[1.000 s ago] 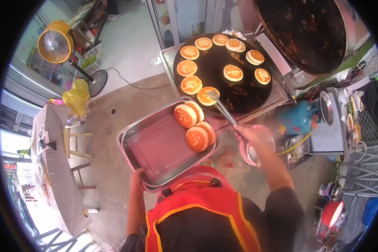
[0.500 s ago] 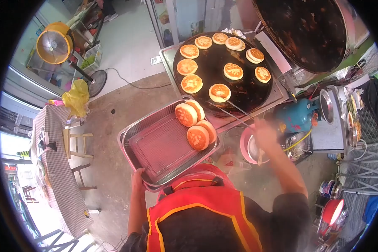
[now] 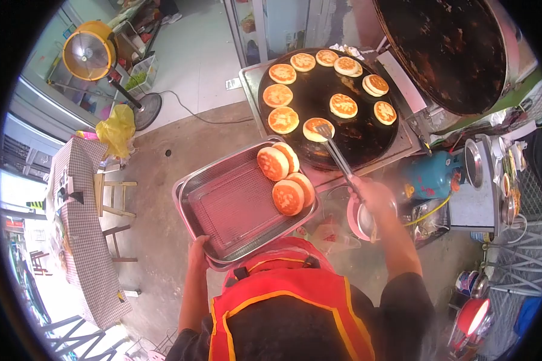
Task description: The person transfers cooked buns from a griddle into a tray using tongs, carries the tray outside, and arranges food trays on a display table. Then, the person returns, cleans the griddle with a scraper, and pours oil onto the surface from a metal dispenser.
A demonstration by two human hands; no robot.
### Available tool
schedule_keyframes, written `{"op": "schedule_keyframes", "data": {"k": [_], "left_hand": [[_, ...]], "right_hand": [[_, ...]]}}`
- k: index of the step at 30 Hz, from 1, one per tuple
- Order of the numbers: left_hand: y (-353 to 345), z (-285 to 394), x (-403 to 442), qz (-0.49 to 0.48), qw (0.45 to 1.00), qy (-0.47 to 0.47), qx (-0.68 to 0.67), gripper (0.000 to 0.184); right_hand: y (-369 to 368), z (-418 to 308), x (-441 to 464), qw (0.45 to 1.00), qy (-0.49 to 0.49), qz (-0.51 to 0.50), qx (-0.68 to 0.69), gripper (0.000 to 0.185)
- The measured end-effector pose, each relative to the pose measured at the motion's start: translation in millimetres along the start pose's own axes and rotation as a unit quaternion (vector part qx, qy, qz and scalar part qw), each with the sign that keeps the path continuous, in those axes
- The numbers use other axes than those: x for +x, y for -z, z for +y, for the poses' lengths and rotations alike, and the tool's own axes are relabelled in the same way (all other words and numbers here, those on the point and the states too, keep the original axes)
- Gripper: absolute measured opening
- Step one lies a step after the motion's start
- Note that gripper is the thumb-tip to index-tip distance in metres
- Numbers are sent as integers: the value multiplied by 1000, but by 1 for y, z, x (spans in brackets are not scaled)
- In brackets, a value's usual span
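My left hand (image 3: 199, 254) is closed on the near left corner of a metal mesh tray (image 3: 190, 219). Several browned round flatbreads (image 3: 288, 197) lean together at the tray's right side. In my right hand (image 3: 372, 194) is a pair of metal tongs (image 3: 338, 157), its arms close together. The tongs' tip overlaps the top of a flatbread (image 3: 312, 124) near the front edge of the round black griddle (image 3: 319, 84). More flatbreads, such as a nearby one (image 3: 343, 106), lie around the griddle, a few overlapping.
The griddle's raised lid (image 3: 442, 54) stands at the back right. Right of my hand are a pink-rimmed basin (image 3: 356, 219) and a teal gas cylinder (image 3: 430, 174) with a yellow hose. A checked-cloth table (image 3: 90, 240) and a yellow fan (image 3: 90, 51) stand left.
The tongs' arms, earlier spread around the front flatbread, are now close together with the tip over its top. My right hand has turned slightly. The view has shifted a little.
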State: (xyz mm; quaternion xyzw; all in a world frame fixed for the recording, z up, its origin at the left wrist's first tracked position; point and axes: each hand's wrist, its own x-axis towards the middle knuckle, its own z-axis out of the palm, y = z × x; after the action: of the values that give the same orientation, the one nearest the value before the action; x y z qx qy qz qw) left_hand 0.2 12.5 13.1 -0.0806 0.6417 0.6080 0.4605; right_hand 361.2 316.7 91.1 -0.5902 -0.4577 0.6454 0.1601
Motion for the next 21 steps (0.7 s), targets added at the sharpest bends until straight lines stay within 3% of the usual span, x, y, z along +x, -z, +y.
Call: {"op": "schedule_keyframes", "data": {"k": [5, 8, 11, 12, 15, 18, 21], "left_hand": [[6, -4, 2, 6, 1000, -11, -10, 22], [10, -7, 9, -5, 1000, 0, -22, 21], [10, -8, 9, -2, 999, -3, -32, 21], [10, -7, 8, -1, 1000, -1, -30, 22], [7, -3, 6, 0, 1000, 4, -18, 24], [3, 0, 3, 1, 1000, -1, -15, 26], [0, 3, -2, 2, 1000, -8, -7, 27]], "right_hand": [[-9, 1, -15, 999, 29, -7, -17, 23], [-8, -5, -24, 992, 55, -99, -59, 25], [-29, -25, -41, 963, 95, -112, -226, 28], [-42, -41, -56, 920, 165, -79, -346, 30], [-56, -19, -41, 899, 176, -84, -391, 32], [-63, -3, -31, 832, 208, -45, -513, 37], [-53, -36, -58, 856, 188, -70, -476, 40]]}}
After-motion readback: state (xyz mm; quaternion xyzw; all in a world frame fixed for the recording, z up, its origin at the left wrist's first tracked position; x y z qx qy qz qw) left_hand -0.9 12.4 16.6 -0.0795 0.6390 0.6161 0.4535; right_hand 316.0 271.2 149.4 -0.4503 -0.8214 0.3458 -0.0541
